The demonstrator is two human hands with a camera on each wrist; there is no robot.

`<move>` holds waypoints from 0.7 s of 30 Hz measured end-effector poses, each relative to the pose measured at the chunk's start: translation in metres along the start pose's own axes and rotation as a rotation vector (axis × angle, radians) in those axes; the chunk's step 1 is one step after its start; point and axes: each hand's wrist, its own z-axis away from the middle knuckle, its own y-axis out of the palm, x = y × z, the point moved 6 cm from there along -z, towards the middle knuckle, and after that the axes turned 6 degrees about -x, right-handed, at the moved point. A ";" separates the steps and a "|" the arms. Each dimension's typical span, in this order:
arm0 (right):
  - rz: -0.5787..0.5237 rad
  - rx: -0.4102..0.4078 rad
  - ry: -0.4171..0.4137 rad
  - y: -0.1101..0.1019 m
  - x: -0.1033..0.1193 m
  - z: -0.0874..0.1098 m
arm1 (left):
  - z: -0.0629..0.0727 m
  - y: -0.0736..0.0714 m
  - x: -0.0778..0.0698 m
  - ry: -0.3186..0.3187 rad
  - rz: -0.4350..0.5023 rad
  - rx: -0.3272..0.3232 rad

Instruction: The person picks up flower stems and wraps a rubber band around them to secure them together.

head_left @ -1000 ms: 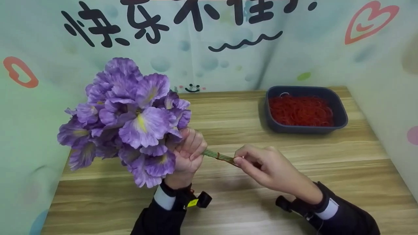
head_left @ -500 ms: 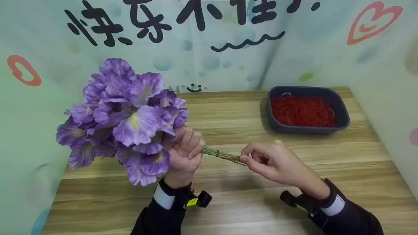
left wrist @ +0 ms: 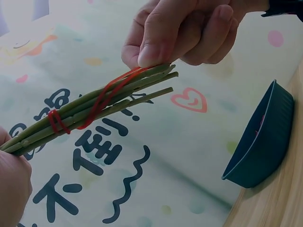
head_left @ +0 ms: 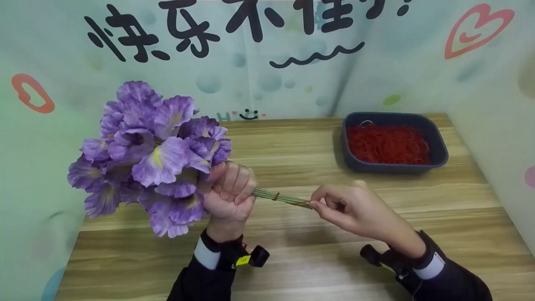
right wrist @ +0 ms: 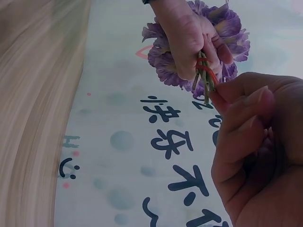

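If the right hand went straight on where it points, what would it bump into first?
The green stems first: the right hand pinches a red band at their ends. Beyond, probably the left hand, though depth is unclear.

One table (head_left: 292, 159) carries one bin (head_left: 393, 168), near its far right corner. The bands (head_left: 388, 144) in it overlap too much to count; one pale ring (head_left: 366, 121) stands out. There are two grips, the left grip (head_left: 230, 195) and the right grip (head_left: 355, 209), with two sleeves (head_left: 455, 276), two white cuffs (head_left: 206, 253) and two cameras (head_left: 260, 256). There is one bouquet (head_left: 144, 161), its overlapping blooms uncountable. At least four stems (left wrist: 78, 112) show. Red band (left wrist: 99, 101) crosses them at two spots; whether one band or two is unclear. The backdrop (head_left: 292, 100) shows two red hearts (head_left: 47, 104), one wavy line (head_left: 316, 55) and, just past the table's far edge, one small black smiley (head_left: 249, 117).
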 end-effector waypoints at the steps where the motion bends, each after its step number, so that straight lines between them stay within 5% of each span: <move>1: 0.017 -0.008 -0.009 0.000 0.001 0.000 | 0.000 0.000 0.000 0.003 0.002 -0.003; 21: 0.135 -0.084 -0.124 -0.002 -0.002 -0.003 | -0.002 0.003 -0.005 0.027 0.029 -0.001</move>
